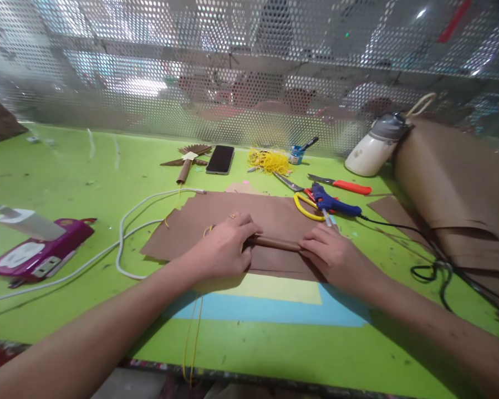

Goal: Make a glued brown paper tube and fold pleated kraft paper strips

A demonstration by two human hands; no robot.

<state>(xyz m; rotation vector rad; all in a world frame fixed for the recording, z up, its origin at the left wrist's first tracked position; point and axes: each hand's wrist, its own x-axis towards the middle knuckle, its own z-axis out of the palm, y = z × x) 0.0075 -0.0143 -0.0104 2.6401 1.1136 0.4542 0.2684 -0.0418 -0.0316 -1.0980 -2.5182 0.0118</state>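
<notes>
"Brown paper tube point(274, 243): where is it?"

"Crosswise over the brown sheets point(270, 205), touching them or just above. Left hand point(227, 246) grips one end, right hand point(332, 252) pinches the other; the hands are apart, tube between them."

"How far along?"

"Rolling looks mostly done, I'd judge. Whether its edge is glued, I can't tell; the glue gun point(336, 205) lies by the scissors point(298, 189). I see nothing attached to it, whereas the similar tube point(183, 171) near the phone point(220, 159) has a pleated fan point(196, 149) at its end."

"And the surroundings?"

"Lime-green counter point(62, 177), speckled with marks, blue sheet point(249, 311) and pale yellow sheet point(274, 288) under the brown. Behind stands a perforated metal screen point(191, 69), lights showing through."
</notes>
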